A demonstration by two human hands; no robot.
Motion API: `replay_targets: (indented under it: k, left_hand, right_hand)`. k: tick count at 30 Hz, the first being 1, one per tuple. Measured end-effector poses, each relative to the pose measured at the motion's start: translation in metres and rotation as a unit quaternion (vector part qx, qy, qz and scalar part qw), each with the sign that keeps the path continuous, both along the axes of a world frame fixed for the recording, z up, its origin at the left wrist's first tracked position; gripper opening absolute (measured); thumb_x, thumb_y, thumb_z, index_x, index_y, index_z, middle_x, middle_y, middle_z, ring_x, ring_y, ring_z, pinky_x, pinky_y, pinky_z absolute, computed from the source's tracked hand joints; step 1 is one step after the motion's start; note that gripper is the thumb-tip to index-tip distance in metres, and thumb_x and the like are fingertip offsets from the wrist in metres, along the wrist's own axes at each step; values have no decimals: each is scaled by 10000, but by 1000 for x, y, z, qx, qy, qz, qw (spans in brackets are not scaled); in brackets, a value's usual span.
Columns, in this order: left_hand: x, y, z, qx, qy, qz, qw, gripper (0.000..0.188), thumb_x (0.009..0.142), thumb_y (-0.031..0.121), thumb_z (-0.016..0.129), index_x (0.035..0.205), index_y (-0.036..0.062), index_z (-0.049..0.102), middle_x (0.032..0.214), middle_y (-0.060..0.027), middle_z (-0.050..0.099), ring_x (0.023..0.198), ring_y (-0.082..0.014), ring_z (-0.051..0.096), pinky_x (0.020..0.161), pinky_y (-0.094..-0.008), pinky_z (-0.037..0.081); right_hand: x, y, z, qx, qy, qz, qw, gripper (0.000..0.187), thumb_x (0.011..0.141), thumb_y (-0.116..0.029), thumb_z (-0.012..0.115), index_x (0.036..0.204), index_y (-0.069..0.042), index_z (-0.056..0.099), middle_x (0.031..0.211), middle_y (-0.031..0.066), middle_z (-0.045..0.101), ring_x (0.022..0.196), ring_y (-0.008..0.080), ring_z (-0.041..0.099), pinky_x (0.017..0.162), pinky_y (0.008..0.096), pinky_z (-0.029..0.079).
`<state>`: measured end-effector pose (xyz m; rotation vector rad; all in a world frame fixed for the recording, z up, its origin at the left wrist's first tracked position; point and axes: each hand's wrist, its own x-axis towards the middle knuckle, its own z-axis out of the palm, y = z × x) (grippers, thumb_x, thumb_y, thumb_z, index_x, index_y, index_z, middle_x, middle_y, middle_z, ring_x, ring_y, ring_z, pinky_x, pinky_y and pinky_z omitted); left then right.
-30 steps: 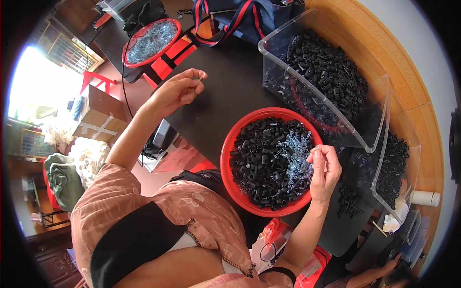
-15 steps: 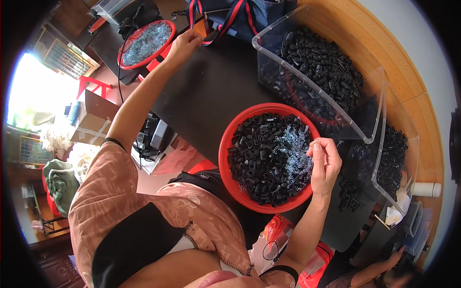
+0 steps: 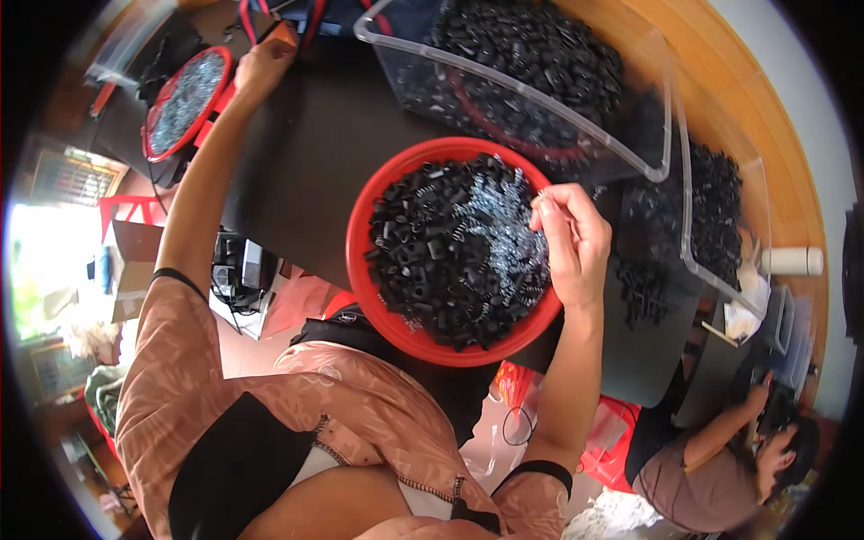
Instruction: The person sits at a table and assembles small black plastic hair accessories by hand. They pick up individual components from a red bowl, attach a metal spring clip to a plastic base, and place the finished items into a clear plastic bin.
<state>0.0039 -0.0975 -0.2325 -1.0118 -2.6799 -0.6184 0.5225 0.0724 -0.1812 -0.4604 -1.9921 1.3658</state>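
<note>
A red basin (image 3: 358,261) stands in front of me, filled with small black plastic parts (image 3: 423,261) and a heap of small metal springs (image 3: 504,225) on their right side. Over the basin's right rim is my right hand (image 3: 576,238), thumb and forefinger pinched on what looks like one tiny spring. My left hand (image 3: 263,67) reaches to the table's far left, its fingers closed beside an orange object (image 3: 283,36) near the dark blue bag with red straps (image 3: 315,20). What those left fingers hold, if anything, is too small to make out.
A second red basin (image 3: 221,79) of springs stands far left. Clear plastic bins (image 3: 531,85) of black parts line the dark table's (image 3: 306,135) far and right sides. A white cylinder (image 3: 792,261) lies at right. Another person (image 3: 711,468) works at lower right.
The whole view has shifted, so the table and basins sit further left and the other person shows more fully. Both hands stay close to the same things, fingers still closed.
</note>
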Motion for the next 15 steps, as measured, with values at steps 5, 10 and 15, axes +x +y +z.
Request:
replay_targets:
  k: [5,10,15]
  left_hand:
    - [75,-17,51,244,-9,-48,969,251,916,311,699,1045,97,726,867,-20,723,822,-108,663,748,-271,514]
    - [235,-8,102,247,-160,-275,915,124,965,123,641,1007,10,671,874,3,625,850,-72,592,750,-247,485]
    - [297,53,95,28,-60,-487,871,156,865,51,676,1011,3,649,956,-88,648,866,-262,650,775,-350,521]
  right_hand:
    - [2,-1,7,-29,14,1,999,201,1005,-134,546,865,6,580,701,20,561,621,58,493,582,235,420]
    - [6,-1,7,-45,-10,4,999,321,1040,-208,512,796,-1,540,647,-7,475,599,47,395,540,243,354]
    - [-1,0,12,-39,-29,-13,999,369,1048,-237,511,764,-2,531,629,-10,475,580,41,397,528,244,354]
